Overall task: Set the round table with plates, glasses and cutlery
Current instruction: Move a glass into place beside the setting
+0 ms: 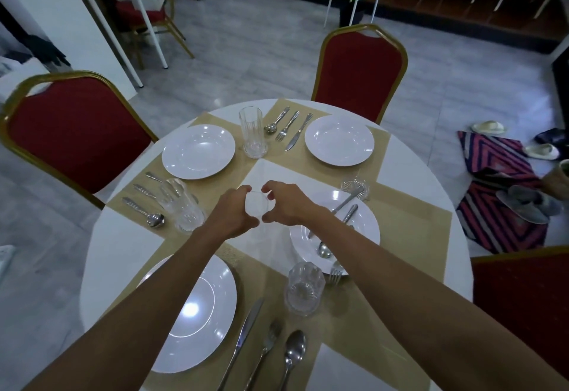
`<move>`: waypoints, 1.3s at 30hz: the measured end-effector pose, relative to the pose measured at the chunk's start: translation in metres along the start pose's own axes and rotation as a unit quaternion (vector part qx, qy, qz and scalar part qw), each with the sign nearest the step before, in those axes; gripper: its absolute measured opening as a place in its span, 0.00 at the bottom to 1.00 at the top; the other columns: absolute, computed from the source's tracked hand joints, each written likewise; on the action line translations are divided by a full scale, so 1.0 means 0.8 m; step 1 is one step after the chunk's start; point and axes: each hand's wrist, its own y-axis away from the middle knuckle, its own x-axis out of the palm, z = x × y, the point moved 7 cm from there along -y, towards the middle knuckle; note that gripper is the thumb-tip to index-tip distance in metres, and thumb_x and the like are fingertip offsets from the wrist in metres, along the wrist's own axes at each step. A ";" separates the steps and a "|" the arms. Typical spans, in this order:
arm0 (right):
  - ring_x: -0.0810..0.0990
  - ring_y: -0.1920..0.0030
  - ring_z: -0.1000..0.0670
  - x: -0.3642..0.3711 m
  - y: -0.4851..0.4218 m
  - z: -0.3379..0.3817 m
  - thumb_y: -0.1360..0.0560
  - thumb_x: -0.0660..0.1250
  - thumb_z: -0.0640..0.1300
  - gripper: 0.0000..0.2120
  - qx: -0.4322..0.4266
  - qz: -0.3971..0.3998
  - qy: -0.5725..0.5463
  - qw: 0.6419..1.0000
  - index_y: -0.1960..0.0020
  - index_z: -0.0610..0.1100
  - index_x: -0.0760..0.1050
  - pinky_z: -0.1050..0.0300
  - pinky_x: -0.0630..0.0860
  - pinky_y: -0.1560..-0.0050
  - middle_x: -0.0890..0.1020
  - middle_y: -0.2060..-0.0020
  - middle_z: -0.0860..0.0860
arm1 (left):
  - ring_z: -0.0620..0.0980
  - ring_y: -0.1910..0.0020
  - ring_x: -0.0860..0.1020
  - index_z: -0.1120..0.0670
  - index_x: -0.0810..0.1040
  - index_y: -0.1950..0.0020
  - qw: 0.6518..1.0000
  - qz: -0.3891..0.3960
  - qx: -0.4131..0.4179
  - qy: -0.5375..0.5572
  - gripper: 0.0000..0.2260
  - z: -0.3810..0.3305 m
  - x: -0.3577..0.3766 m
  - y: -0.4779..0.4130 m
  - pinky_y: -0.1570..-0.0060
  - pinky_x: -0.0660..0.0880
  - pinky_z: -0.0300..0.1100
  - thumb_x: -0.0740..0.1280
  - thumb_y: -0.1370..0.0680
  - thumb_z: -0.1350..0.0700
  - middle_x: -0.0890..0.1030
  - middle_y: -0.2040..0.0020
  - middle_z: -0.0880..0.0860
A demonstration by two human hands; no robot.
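Head view: at the centre of the frame the left hand [235,210] and the right hand [284,203] are close together, fingers and thumbs curled round one clear glass [258,208] from either side, above the middle of the round white table [118,252]. Beige placemats [409,227] meet beneath it. The upper left plate [198,151] has a tall glass [253,132] just to its right. The upper right plate [339,139] has a cutlery set [286,127] to its left. The right plate [366,236] carries loose cutlery [351,212] lying across it. The lower plate [191,313] has a knife [243,338], fork [266,347] and spoon [294,350] to its right, with the near glass [304,287] above them. At the left, the left glass [183,206] stands beside more cutlery [144,203].
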 end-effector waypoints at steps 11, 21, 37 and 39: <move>0.76 0.37 0.47 0.022 0.057 -0.168 0.30 0.69 0.35 0.28 0.152 -0.002 0.033 0.988 0.32 0.50 0.73 0.50 0.78 0.42 0.79 0.38 0.52 | 0.54 0.30 0.68 0.56 0.76 0.33 0.993 -0.074 0.097 -0.011 0.23 -0.058 0.003 -0.001 0.31 0.64 0.46 0.73 0.28 0.55 0.73 0.31 0.56; 0.71 0.34 0.43 0.035 0.065 -0.212 0.21 0.61 0.37 0.20 0.078 0.024 0.247 0.966 0.32 0.51 0.74 0.48 0.74 0.45 0.77 0.39 0.47 | 0.49 0.43 0.78 0.56 0.79 0.37 0.994 0.055 0.082 0.043 0.15 -0.084 0.093 0.004 0.46 0.70 0.35 0.68 0.23 0.58 0.80 0.39 0.54; 0.72 0.37 0.42 0.013 0.043 -0.223 0.24 0.66 0.36 0.19 0.007 -0.075 0.313 0.947 0.35 0.47 0.75 0.48 0.72 0.42 0.73 0.36 0.45 | 0.53 0.47 0.80 0.59 0.81 0.42 0.997 0.077 -0.010 -0.004 0.10 -0.059 0.165 -0.018 0.45 0.75 0.41 0.68 0.23 0.60 0.82 0.45 0.56; 0.73 0.40 0.43 0.013 0.043 -0.223 0.24 0.65 0.35 0.15 0.004 -0.070 0.338 0.939 0.39 0.45 0.77 0.50 0.71 0.45 0.77 0.44 0.46 | 0.53 0.46 0.80 0.59 0.81 0.42 0.997 0.079 -0.003 -0.001 0.11 -0.062 0.168 -0.020 0.45 0.77 0.42 0.68 0.24 0.61 0.83 0.45 0.56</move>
